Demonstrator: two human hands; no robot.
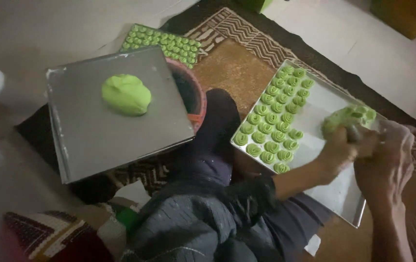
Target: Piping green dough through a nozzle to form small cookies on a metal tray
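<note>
Both my hands are clasped round a bag of green dough (349,118) over the right part of a metal baking tray (336,194). My left hand (340,149) grips it from the near left side, the arm reaching across my lap. From the right, my right hand (387,160) wraps round it. Several rows of small green swirled dough pieces (275,119) fill the tray's left half. The tray's right half is bare metal.
A second metal tray (96,140) at the left carries a ball of green dough (126,94) and rests over a dark red bowl (193,94). Behind it lies another tray of green pieces (162,42). A patterned brown mat (237,63) covers the floor. My dark-clothed knee (217,131) sits between the trays.
</note>
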